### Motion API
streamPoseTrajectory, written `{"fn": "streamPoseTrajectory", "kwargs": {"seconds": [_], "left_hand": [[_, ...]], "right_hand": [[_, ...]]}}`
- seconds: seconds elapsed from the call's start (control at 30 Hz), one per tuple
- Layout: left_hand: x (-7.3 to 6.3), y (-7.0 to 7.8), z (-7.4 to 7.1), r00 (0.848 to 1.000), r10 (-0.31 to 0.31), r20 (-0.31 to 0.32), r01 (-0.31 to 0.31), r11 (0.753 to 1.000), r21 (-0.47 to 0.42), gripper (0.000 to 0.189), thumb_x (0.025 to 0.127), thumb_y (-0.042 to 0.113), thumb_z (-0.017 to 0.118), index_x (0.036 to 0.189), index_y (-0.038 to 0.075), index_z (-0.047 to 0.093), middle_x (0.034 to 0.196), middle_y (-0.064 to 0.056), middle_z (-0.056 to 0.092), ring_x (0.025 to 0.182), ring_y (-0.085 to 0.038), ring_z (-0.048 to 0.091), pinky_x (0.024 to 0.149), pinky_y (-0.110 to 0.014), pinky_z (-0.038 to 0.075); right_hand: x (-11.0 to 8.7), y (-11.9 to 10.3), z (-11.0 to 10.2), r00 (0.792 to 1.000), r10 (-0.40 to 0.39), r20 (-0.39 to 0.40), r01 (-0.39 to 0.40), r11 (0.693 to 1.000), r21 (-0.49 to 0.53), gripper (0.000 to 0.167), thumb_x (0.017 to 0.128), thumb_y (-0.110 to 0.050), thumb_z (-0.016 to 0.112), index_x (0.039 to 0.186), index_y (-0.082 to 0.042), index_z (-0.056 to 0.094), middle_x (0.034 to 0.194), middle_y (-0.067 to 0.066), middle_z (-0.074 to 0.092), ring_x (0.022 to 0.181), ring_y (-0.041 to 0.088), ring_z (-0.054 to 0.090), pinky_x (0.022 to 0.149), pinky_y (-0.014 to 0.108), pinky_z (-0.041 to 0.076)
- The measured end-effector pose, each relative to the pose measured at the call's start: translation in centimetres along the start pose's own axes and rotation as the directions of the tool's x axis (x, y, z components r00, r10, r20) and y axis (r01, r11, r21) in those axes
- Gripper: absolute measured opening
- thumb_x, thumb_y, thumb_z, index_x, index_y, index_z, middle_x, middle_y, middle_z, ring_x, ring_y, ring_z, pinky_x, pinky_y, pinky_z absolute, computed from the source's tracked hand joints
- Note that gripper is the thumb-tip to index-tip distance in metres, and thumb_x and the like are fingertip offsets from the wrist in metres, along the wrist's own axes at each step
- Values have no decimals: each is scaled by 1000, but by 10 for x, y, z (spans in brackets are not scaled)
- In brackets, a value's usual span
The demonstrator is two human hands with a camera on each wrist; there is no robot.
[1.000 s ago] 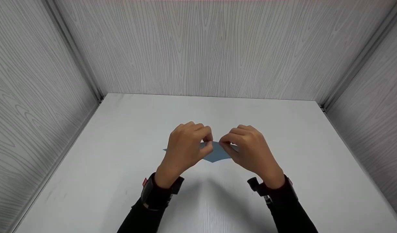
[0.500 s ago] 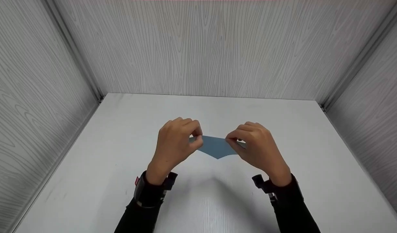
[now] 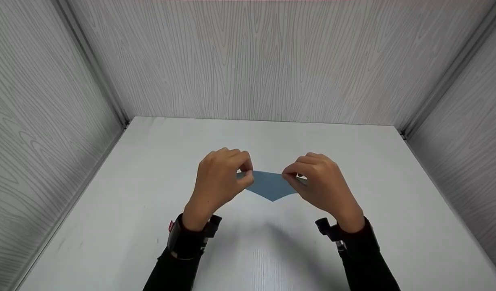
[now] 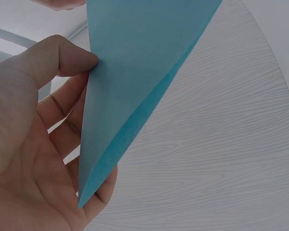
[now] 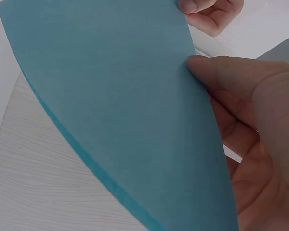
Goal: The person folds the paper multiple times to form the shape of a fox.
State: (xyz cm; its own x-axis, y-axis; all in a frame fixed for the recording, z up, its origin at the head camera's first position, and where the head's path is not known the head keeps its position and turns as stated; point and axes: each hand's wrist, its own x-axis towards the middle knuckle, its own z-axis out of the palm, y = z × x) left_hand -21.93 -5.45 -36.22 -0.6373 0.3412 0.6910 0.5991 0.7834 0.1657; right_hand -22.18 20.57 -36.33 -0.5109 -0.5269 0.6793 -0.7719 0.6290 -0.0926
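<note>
A sheet of blue paper [image 3: 270,186], folded to a triangle, is held above the table with its point hanging toward the person. My left hand [image 3: 219,178] pinches its top edge between thumb and forefinger. A little to the right, my right hand [image 3: 323,182] pinches the same edge. In the left wrist view the paper [image 4: 130,62] shows two layers that part slightly along the slanting side. The right wrist view has the paper [image 5: 111,96] across most of the frame, with the right thumb [image 5: 221,72] on its near face. Both ends of the edge are partly hidden behind the hands in the head view.
The white table [image 3: 151,161] spreads under the hands, with soft shadows on its near part. Wood-grain panels stand at the back [image 3: 248,60], at the left [image 3: 37,121] and at the right [image 3: 466,133]. Each wrist wears a black band with a small camera.
Over the first half second the hands drew apart, the left going left and the right going slightly right, baring more of the paper between them. Since then the paper's point has dipped slightly.
</note>
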Motion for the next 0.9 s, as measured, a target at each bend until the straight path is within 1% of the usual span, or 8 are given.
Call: {"fn": "streamPoseTrajectory", "kwargs": {"seconds": [0.17,0.43,0.67,0.9], "left_hand": [[-1,-4,-2,1000,-3,-10,3,1000,22,15,81,7,71,75,21,67,68,9,61,62,-12,46,57,-28,35],[-1,-12,-8,999,-46,-5,47,998,35,13,83,9,71,77,20,68,70,8,63,63,-13,48,58,-30,38],[-2,-16,-13,997,-79,-6,80,996,38,12,82,8,71,78,19,68,72,8,65,64,-14,50,58,-30,39],[-1,-18,-14,996,-86,6,86,996,38,11,83,9,71,79,19,69,73,8,66,66,-14,52,60,-31,41]], "right_hand": [[-1,3,-3,1000,13,-7,-13,1000,-2,14,84,-4,82,87,-17,80,79,-7,72,73,11,60,69,28,48],[-4,8,-9,1000,21,-12,-21,1000,1,15,85,-3,81,89,-17,81,81,-7,73,75,8,60,70,27,48],[-6,12,-13,999,33,-17,-33,999,-2,15,85,-3,82,90,-17,81,81,-7,73,76,8,60,70,26,49],[-7,12,-15,999,35,-16,-35,999,11,15,85,-3,82,90,-17,81,82,-8,73,77,6,60,69,25,50]]}}
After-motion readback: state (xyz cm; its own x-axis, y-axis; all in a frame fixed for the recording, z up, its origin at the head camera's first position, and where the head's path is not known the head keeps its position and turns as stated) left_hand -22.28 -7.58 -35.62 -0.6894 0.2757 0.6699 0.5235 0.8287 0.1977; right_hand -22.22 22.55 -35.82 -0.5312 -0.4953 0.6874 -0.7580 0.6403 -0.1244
